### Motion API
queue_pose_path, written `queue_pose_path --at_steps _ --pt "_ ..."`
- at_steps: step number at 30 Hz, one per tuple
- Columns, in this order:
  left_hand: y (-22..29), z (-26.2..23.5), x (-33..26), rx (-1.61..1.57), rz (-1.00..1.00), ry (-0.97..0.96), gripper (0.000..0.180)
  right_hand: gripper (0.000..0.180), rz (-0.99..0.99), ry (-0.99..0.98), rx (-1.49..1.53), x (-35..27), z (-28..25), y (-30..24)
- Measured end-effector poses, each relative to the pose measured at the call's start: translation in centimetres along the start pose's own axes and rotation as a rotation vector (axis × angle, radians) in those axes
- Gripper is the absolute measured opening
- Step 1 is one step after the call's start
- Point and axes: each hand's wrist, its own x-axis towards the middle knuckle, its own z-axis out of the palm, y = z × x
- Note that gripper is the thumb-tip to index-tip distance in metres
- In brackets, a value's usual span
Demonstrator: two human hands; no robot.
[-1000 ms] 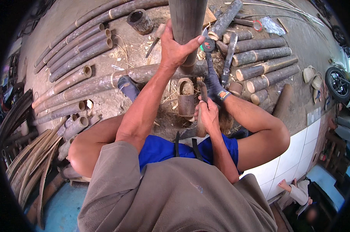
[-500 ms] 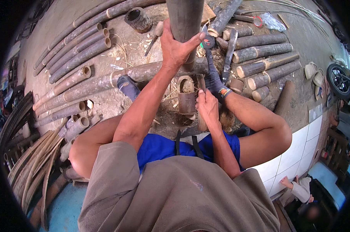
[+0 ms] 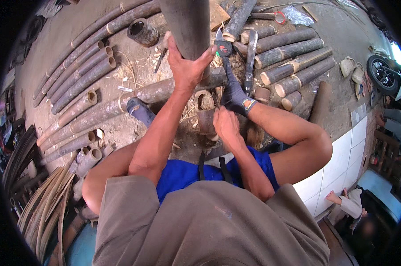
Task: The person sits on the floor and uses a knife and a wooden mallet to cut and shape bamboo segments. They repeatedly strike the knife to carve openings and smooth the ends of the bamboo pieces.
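The person sits low on the floor with knees spread, and the left hand is wrapped around a thick dark bamboo pole, fingers closed over its near side, seemingly to keep it steady while the other hand works below. That pole stands close to upright between the legs, so from above its long axis runs almost straight toward the head, its top cut off by the upper edge and its foot hidden behind the wrist. The right hand is curled shut just beside a short bamboo section standing on end, open mouth up; it appears to grip a slim tool, though what it is I cannot tell. A socked foot presses in from the right, likely as a brace. Cut bamboo lengths lie side by side on the right, longer poles on the left, within reach.
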Motion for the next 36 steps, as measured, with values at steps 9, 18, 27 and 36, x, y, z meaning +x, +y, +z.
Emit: queue_pose_path --at_steps 9,18,27,36 --pt "-0.6 -0.5 0.2 -0.072 -0.061 0.029 0.086 0.033 -0.018 0.035 0.023 1.3 -1.0 -1.0" --pt "-10.0 -9.6 8.2 0.1 -0.334 0.702 0.088 0.04 0.079 -0.146 0.02 -6.1 -4.9 1.5" --pt "-19.0 -18.1 10.5 0.531 -0.665 0.749 0.104 0.055 -0.086 -0.142 -0.058 -4.6 -5.3 0.6" --pt "-17.9 -13.2 6.1 1.083 0.111 0.361 0.087 0.049 -0.331 -0.079 -0.332 -2.0 -6.5 -0.2"
